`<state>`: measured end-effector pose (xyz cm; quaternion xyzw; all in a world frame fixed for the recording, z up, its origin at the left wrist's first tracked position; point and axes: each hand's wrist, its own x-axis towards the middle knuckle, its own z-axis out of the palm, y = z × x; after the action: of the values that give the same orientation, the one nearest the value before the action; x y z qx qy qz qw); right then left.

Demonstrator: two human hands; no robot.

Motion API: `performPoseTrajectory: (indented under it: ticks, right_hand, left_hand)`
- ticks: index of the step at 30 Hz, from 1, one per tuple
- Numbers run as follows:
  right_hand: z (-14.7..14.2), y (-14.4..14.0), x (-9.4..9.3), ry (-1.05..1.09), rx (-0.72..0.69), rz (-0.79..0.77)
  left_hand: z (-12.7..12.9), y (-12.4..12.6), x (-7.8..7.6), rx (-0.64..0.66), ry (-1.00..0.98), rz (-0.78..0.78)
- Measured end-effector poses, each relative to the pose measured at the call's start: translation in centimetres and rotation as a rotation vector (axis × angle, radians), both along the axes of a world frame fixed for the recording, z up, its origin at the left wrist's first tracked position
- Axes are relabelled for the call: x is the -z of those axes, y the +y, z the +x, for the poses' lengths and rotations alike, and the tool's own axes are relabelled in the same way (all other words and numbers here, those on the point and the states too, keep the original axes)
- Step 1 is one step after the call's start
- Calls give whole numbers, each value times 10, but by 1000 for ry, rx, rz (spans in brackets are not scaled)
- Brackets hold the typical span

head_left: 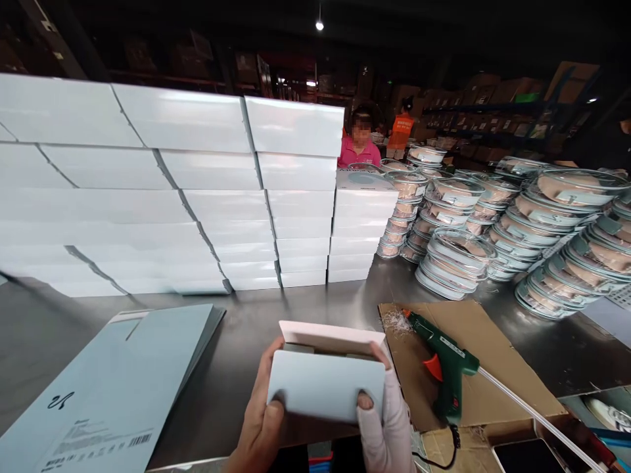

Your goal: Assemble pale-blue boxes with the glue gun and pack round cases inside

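Both my hands hold a pale blue carton box (pixel 325 384) low in the middle of the view, its white top flap standing open. My left hand (pixel 259 420) grips the box's left end with the thumb on its front face. My right hand (pixel 387 420), in a light fingerless sleeve, grips the right end, thumb on the front. The box is lifted just above the steel table (pixel 305 312).
A pile of flat blue cartons (pixel 108 387) lies at left. Stacked white boxes (pixel 187 190) form a wall behind. A green glue gun (pixel 446 368) rests on cardboard (pixel 488 355) at right. Stacks of lidded glass containers (pixel 493 230) fill the right. A person in pink (pixel 359 148) sits behind.
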<state>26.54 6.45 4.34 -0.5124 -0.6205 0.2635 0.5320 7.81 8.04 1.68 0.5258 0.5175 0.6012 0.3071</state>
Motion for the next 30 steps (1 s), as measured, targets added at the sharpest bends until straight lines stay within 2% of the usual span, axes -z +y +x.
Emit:
performPoseTrajectory:
  ticks: [3, 5, 7, 8, 9, 10, 12, 14, 16, 18, 21, 25, 30]
  right_hand:
    - [-13, -5, -3, 48, 107, -66]
    - [-11, -2, -7, 89, 27, -59]
    - [7, 7, -10, 129, -122, -48]
    - [25, 12, -10, 113, -150, -45]
    - [48, 18, -10, 38, -114, -43]
    - [75, 23, -10, -73, -9, -51]
    - [139, 30, -8, -482, 318, -48]
    - [201, 30, -7, -629, 505, -128]
    - [247, 25, -6, -753, 587, -244]
    - [274, 19, -6, -865, 596, -360]
    - [286, 20, 0, -1017, 561, -490]
    - [287, 38, 12, -1165, 464, -617]
    - [280, 46, 9, -1177, 464, -681]
  left_hand:
    - [5, -2, -8, -51, -128, 82]
    - [-2, -3, -15, -13, -78, -14]
    - [-15, -3, -22, 79, 30, -178]
    - [-23, -2, -25, 136, 90, -241]
    - [-31, -1, -28, 194, 143, -277]
    - [-38, 1, -30, 243, 180, -285]
    - [-48, 5, -34, 304, 234, -283]
    - [-51, 8, -37, 320, 265, -284]
    - [-51, 10, -38, 306, 264, -280]
    - [-50, 11, -39, 289, 253, -257]
    - [-50, 12, -39, 263, 252, -220]
    - [-51, 15, -40, 242, 273, -190]
    - [-49, 14, -37, 249, 271, -212]
